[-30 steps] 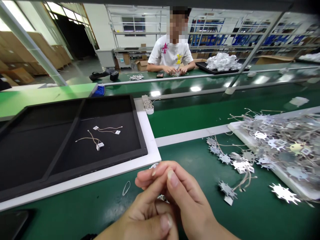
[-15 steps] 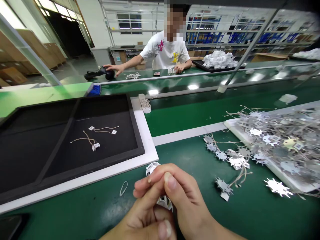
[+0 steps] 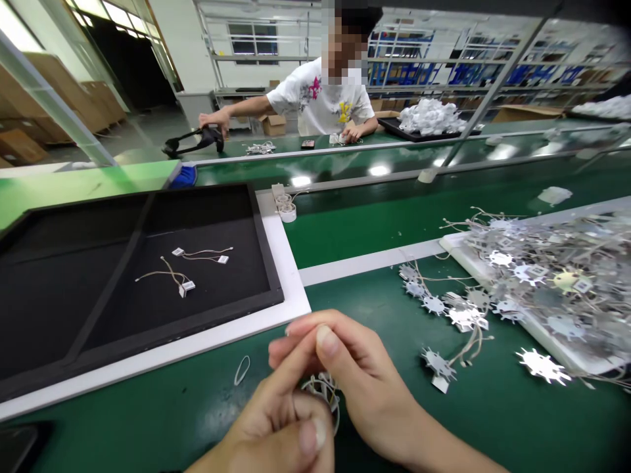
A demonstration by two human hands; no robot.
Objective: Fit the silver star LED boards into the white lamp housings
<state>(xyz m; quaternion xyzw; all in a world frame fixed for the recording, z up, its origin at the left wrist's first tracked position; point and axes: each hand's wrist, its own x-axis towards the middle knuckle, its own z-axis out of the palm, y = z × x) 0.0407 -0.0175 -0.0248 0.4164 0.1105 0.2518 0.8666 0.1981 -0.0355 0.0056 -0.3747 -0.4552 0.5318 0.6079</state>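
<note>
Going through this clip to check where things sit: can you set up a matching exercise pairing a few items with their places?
Things:
1. Wired white tags
2. Thin white loop
3. Heap of star-shaped metal plates
4. Co-worker's hand

Places:
A. On a white board
B. Gripping a black object
C. On the green bench by the left hand
D. In the white-framed black tray

Pairs: 1-D, 2-C, 3-A, 4-B

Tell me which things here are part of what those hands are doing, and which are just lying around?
Part of the job:
- left hand
- right hand
- thin wires between them
- silver star-shaped boards

Just lying around:
- small white loop
- white reel
- cardboard boxes
</note>
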